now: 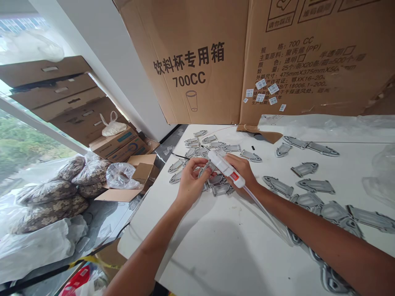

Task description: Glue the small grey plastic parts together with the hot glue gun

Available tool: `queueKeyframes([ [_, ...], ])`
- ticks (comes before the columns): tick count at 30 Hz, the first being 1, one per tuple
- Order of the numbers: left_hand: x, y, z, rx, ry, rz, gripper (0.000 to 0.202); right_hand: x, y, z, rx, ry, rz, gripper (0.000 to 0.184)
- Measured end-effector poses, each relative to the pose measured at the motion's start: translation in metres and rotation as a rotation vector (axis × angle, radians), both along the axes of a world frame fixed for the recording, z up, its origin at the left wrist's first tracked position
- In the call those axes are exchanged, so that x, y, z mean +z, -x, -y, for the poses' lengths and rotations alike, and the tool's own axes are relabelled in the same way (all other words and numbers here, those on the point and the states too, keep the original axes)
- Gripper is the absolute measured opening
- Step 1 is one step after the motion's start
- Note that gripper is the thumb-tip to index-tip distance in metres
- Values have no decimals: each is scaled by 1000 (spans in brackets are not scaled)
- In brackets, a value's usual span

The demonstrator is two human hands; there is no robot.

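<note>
Noting the right hand (242, 172) closed firmly around a white glue gun (226, 168), its clear cord (262, 213) running back past the pile of grey plates (197, 151), and the left hand (191, 183) pinching one grey plate (207, 167) narrowly between thumb and fingers just above that pile. Both hands sit close together, giving steady control. Fingers hide the plate's edge, so contact with the gun's tip cannot be confirmed.

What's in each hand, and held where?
Right hand grips a white corded tool around its body, near the red switch; left hand pinches a grey flat part by its edge.
</note>
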State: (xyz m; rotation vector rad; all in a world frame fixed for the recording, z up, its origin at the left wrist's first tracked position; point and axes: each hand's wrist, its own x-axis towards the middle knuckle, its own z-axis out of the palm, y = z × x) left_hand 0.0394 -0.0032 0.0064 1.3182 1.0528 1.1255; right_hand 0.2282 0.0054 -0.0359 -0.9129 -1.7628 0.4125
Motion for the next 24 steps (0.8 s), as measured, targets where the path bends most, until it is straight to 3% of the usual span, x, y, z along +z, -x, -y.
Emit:
queueKeyframes([
  [7, 2, 0, -1, 5, -38, -22, 36, 4, 4, 6, -36, 0, -10, 14],
  [12, 4, 3, 0, -30, -22, -39, 36, 1, 5, 3, -182, -74, -67, 21],
  [16, 7, 3, 2, -76, -108, -97, 37, 0, 3, 1, -277, -46, -94, 25],
  [24, 4, 3, 4, -215, -207, -175, 35, 1, 3, 0, -321, 37, -151, 21],
])
